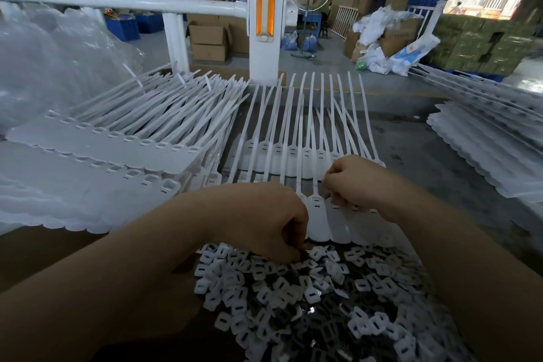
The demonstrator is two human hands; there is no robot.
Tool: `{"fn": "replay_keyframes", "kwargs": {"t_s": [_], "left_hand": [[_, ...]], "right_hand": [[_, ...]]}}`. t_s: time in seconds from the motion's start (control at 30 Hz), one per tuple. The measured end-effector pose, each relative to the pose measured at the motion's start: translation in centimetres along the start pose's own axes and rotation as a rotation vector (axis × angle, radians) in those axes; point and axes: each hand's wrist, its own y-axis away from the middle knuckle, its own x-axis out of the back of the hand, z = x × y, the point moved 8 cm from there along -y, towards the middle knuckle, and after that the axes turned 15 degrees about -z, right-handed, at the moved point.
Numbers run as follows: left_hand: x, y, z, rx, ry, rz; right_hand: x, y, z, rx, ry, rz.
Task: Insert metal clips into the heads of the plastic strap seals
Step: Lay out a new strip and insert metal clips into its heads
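The left hand [264, 220] has its fingers curled down into the heap of small square white-and-metal clips [308, 288] on the near part of the surface [426, 156], pinching among them, though which piece it grips cannot be told. The right hand [357, 182], fingers curled, pinches at the heads of the row of white plastic strap seals [317, 215] lying just beyond the heap, their straps pointing away. Stacked sheets of joined white seals [111, 141] lie to the left.
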Motion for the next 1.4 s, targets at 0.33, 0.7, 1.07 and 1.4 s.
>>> {"fn": "replay_keyframes", "kwargs": {"t_s": [0.33,0.7,1.07,1.4], "left_hand": [[0.1,-0.3,-0.3,-0.076,0.130,0.021],[2.1,1.0,-5.5,-0.044,0.899,0.428],[2.2,0.7,-5.7,0.031,0.785,0.459],[2.3,0.9,-5.8,0.025,0.876,0.526]], "right_hand": [[0.2,-0.1,-0.1,0.035,0.039,0.008],[-0.5,0.9,-2.0,0.254,-0.109,-0.151],[-0.9,0.8,-2.5,0.330,-0.126,-0.183],[-1.5,0.7,-2.5,0.321,-0.050,-0.250]]}}
